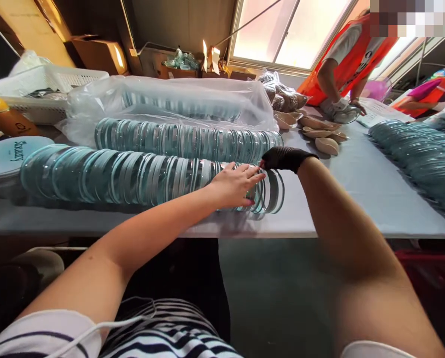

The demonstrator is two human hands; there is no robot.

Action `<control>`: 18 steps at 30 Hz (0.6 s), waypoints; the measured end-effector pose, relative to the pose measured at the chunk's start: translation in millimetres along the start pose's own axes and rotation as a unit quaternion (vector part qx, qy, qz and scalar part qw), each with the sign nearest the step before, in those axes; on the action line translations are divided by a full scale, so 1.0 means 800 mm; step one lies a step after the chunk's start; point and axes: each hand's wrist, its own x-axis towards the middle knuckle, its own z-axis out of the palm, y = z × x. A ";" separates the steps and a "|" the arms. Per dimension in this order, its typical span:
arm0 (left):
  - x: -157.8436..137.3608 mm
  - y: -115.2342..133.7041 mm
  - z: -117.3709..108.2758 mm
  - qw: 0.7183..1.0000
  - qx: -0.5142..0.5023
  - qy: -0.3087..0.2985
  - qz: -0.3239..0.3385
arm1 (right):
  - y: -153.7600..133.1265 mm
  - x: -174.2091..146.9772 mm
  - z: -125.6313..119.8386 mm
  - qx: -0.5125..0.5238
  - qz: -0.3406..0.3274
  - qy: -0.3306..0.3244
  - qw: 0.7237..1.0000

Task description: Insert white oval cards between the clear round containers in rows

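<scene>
A long row of clear round plastic lids (133, 176) with pale teal rims stands on edge along the front of the table. My bare left hand (237, 185) lies over the row near its right end, fingers stretched out and apart. My right hand (284, 159), in a black glove with bare fingertips, is bent down at the top of the last few lids. Its fingers are pinched together at a rim, though the exact hold is partly hidden. The end lid (276, 191) stands slightly apart from the rest.
Behind lies a second row of lids (185, 139), then a plastic bag (170, 87) holding more. Several beige cup-shaped pieces (326, 145) sit at the back right. More stacked lids (412, 154) lie far right. A co-worker in an orange vest (341, 59) handles a clear piece.
</scene>
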 end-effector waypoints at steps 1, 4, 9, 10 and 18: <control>0.000 0.000 0.002 1.000 0.004 0.004 0.002 | 0.000 0.019 0.005 0.009 -0.004 -0.038 0.999; -0.002 -0.002 0.004 1.000 0.010 0.006 0.000 | -0.007 0.052 0.012 0.038 -0.003 -0.147 0.988; 0.000 -0.002 0.003 1.000 0.005 0.000 -0.010 | -0.009 0.004 -0.020 -0.055 -0.081 -0.126 0.987; 0.000 -0.002 0.004 1.000 0.001 0.001 -0.011 | -0.006 -0.022 -0.025 -0.069 -0.099 -0.100 0.988; 0.002 -0.004 0.005 0.999 -0.023 -0.024 -0.017 | -0.022 -0.233 0.058 -0.142 -0.011 0.153 0.978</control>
